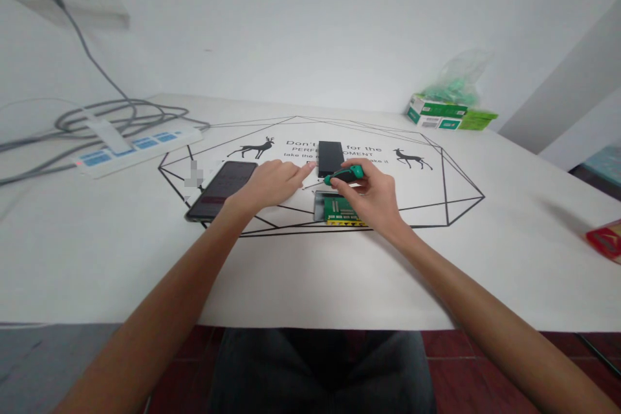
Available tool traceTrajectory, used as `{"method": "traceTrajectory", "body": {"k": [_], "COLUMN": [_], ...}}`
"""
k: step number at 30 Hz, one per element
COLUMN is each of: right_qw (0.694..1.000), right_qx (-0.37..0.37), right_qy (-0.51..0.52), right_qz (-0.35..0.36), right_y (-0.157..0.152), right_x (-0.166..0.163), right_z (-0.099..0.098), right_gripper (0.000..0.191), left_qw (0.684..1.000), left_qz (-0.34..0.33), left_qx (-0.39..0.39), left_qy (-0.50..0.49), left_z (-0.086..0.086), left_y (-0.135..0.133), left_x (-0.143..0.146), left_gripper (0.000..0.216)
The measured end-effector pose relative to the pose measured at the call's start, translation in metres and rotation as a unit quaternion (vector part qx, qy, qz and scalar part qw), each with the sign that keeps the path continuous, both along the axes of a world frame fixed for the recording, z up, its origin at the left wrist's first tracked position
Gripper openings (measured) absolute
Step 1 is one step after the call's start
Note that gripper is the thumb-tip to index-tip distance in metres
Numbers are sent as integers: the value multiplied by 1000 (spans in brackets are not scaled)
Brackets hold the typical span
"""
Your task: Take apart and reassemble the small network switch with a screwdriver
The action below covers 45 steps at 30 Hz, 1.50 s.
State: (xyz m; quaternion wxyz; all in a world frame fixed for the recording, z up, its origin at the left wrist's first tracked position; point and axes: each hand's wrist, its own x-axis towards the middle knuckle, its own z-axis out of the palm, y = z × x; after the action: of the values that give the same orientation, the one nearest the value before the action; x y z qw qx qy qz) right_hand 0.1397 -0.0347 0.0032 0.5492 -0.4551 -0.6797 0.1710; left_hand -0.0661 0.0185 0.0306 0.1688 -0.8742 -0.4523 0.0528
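My right hand grips a screwdriver with a green and black handle. Its thin shaft points left, the tip near several tiny dark bits, perhaps screws, too small to tell. My left hand rests on the mat with the index finger stretched out toward the foot of a flat black rectangular piece; it holds nothing that I can see. Below the screwdriver lies a green circuit board with a yellow lower edge and a grey plate beside it, partly hidden by my right hand.
A smartphone lies left of my left hand. Farther left are a white power strip and coiled grey cable. Green and white boxes with a plastic bag stand back right. A red object sits at the right edge.
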Motion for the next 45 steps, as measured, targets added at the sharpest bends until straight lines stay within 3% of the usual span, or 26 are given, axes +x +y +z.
{"method": "traceTrajectory", "body": {"k": [10,25,32,38,42,45], "right_qw": [1000,1000,1000,1000,1000,999], "right_qx": [2,6,1,13,14,15], "right_qy": [-22,-17,-11,-1,24,46], "right_qz": [-2,-5,-3,-1,-4,-8], "right_y": [-1,-1,-2,-1,1,2], "right_x": [0,-3,-2,-2,2,8], "right_z": [-1,-1,0,0,3,7], "right_gripper": [29,30,32,30,30,30], "left_qw": [1000,999,1000,996,974,962], "left_qz": [-15,-8,-4,-1,42,54], "left_qx": [1,9,-11,-33,-74,-87], "left_qy": [-27,31,12,-80,-210,-254], "left_z": [-7,0,-1,-2,0,0], "left_y": [6,0,1,4,7,10], "left_x": [-3,0,0,-2,-5,-8], "left_gripper": [43,48,50,43,45,37]}}
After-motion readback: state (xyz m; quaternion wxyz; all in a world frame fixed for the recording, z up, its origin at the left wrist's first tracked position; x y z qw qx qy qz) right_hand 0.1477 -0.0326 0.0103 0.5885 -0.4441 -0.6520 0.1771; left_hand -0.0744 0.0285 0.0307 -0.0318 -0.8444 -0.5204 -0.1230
